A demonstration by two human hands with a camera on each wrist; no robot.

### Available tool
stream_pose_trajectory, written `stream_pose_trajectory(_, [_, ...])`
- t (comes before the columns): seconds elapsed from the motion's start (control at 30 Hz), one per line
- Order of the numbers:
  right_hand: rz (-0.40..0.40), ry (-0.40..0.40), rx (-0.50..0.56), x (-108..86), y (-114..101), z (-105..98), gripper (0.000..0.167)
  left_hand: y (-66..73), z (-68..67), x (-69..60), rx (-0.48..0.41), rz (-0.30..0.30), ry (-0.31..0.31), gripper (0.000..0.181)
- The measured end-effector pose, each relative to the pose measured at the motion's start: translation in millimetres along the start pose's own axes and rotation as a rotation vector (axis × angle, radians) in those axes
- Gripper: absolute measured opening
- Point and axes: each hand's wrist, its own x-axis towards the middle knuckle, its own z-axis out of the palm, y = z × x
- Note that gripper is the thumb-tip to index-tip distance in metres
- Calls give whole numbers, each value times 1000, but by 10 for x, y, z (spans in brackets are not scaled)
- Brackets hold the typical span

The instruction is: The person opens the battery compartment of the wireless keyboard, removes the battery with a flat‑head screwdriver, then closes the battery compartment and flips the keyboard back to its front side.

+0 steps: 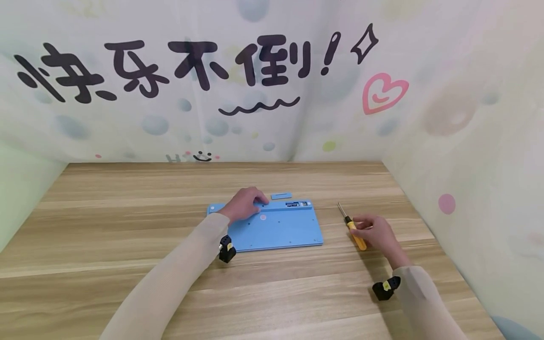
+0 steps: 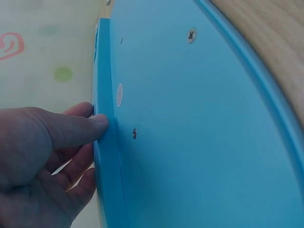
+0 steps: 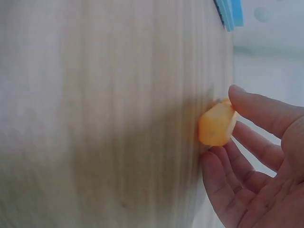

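A light-blue keyboard [image 1: 276, 232] lies face down on the wooden table, small screws showing in its back. My left hand [image 1: 244, 204] holds its raised far edge, thumb on the ridge [image 2: 105, 161] and fingers behind it. Near the right end of that ridge, an uncovered battery compartment [image 1: 296, 204] shows what look like batteries. Just beyond the far edge rests a small blue cover [image 1: 281, 195]. To the right, my right hand [image 1: 377, 232] pinches the yellow handle of a screwdriver [image 1: 357, 237] between thumb and fingers. Its metal shaft points away from me, toward the back.
The wooden table [image 1: 127, 226] runs back to a printed cloth [image 1: 272, 127] with black characters and coloured dots. More cloth [image 1: 476, 156] hangs along the right side. Small black cameras [image 1: 227, 249] are worn on both wrists.
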Motion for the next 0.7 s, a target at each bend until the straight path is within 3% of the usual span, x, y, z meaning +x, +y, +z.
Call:
stream_pose_trajectory(0.2, [-10,6,-71,6,0,33,41,-5,3,6,-3,-4,-2,25])
stream_pose_trajectory(0.7, [25,-10,-96,15,-62,58,37,-32,18,23,-11,9,6,25])
